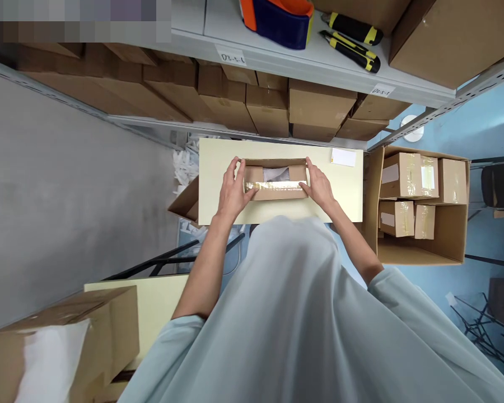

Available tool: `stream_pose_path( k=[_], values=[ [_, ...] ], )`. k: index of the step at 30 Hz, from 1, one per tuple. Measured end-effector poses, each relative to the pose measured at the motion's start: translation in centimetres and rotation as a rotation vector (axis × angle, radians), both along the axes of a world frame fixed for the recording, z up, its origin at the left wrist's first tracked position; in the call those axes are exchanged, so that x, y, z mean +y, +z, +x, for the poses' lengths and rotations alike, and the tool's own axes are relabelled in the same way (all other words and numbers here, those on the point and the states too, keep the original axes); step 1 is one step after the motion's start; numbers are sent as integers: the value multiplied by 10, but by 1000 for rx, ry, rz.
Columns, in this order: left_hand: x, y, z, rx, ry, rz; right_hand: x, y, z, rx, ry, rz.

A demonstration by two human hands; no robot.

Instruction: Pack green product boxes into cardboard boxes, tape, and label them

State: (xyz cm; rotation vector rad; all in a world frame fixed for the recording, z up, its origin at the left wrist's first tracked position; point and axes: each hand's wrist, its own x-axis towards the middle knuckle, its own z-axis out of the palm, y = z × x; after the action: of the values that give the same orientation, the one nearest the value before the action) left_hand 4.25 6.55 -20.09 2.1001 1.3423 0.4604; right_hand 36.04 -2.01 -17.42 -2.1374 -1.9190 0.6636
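On the pale yellow table lies a small cardboard box with its top partly open. Shiny tape runs along its near flap, and greyish-white wrapping shows through the gap between the flaps. My left hand grips the box at its left end, thumb on the near flap and fingers at the far edge. At the right end my right hand holds it the same way. Right of the box, a white label or small card lies near the table's far edge.
A large open carton with several taped boxes stands to the right. Shelving beyond the table bears cartons, two utility knives and a blue-orange tape dispenser. More cartons sit at lower left.
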Motion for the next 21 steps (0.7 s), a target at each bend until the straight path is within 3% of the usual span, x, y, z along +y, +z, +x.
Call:
stream_pose_path(
  k=[7, 12, 17, 21],
  values=[
    [-8, -6, -9, 54, 50, -109, -4, -4, -1, -32, 23, -77],
    [-12, -8, 4, 10, 244, -176, -1, -10, -10, 0, -101, -144],
    [1, -15, 21, 62, 428, -282, 14, -15, -15, 30, -204, -229],
    [15, -22, 26, 115, 444, -319, 27, -15, -18, -31, -200, -303]
  ],
)
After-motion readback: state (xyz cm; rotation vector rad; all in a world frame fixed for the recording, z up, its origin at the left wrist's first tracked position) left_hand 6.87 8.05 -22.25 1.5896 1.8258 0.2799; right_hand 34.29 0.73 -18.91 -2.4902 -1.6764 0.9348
